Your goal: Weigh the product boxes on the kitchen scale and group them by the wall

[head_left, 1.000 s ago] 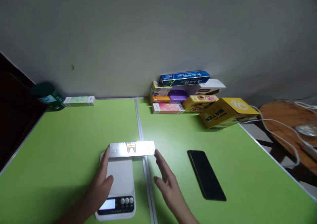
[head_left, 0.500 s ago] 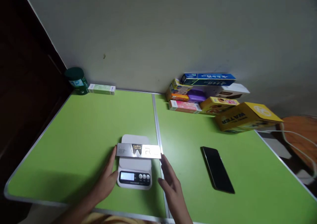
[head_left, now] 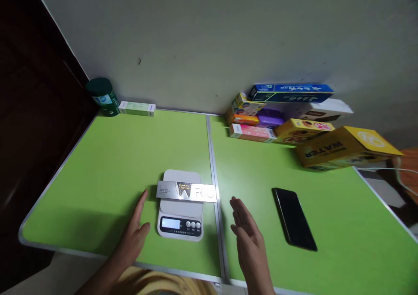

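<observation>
A long silver box (head_left: 186,192) marked "Bamboo Charcoal" lies across the platform of a white digital kitchen scale (head_left: 180,208), its ends jutting out past both sides. The scale's display is lit, but no digits can be made out. To the left of the scale, my left hand (head_left: 132,236) is open and apart from the box, thumb and fingers spread. My right hand (head_left: 250,238) is also open, off the box's right end, with its palm turned towards the scale. Neither hand holds anything.
A black phone (head_left: 294,219) lies right of my right hand. Along the wall stand a dark green tub (head_left: 102,97), a pale green box (head_left: 137,108), a pink box (head_left: 252,133), a blue box (head_left: 292,92) and a yellow box (head_left: 346,149). A metal seam (head_left: 214,169) crosses the green table.
Both hands have let go of the silver box's ends and moved outward, away from it. The box now rests on the scale untouched. The camera view has shifted slightly.
</observation>
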The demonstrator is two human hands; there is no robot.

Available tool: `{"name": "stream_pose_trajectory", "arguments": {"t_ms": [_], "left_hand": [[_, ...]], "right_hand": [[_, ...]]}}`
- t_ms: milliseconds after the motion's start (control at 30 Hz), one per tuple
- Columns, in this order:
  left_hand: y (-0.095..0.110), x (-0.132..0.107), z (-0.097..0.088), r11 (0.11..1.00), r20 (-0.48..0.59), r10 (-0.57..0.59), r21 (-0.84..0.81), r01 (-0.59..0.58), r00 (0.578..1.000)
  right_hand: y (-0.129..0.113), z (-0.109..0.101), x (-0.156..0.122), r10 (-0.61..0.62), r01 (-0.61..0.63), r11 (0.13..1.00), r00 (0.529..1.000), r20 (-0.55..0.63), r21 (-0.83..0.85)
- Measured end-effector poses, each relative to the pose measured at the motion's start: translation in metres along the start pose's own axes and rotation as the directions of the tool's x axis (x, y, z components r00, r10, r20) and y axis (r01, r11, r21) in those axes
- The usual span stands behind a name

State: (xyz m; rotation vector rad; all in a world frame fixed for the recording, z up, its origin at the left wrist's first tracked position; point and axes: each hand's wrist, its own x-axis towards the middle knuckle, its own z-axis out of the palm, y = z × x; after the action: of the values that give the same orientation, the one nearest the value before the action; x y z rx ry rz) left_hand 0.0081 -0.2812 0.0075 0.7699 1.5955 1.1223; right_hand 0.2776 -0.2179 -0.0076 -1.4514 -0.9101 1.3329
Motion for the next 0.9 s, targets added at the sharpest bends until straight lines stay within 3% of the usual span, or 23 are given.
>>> {"name": "stream_pose_trajectory", "arguments": {"t_ms": [333, 767, 900], "left_hand": [[-0.009, -0.001, 0.010, 0.991, -0.021, 0.113, 0.070, -0.112, 0.993], [-0.003, 0.007, 0.020, 1.000, 0.077, -0.011, 0.006, 0.011, 0.997], [0.011, 0.014, 0.018, 1.000, 0.080, 0.008, 0.010, -0.009, 0.997]], "right_hand": [[-0.005, 0.014, 0.000, 0.012, -0.005, 0.996, 0.996, 0.087, -0.090], [-0.005, 0.026, 0.010, 0.077, -0.054, 0.968, 0.993, 0.085, -0.247], [-0.016, 0.032, 0.017, 0.141, -0.105, 0.958, 0.983, 0.121, -0.267]]}}
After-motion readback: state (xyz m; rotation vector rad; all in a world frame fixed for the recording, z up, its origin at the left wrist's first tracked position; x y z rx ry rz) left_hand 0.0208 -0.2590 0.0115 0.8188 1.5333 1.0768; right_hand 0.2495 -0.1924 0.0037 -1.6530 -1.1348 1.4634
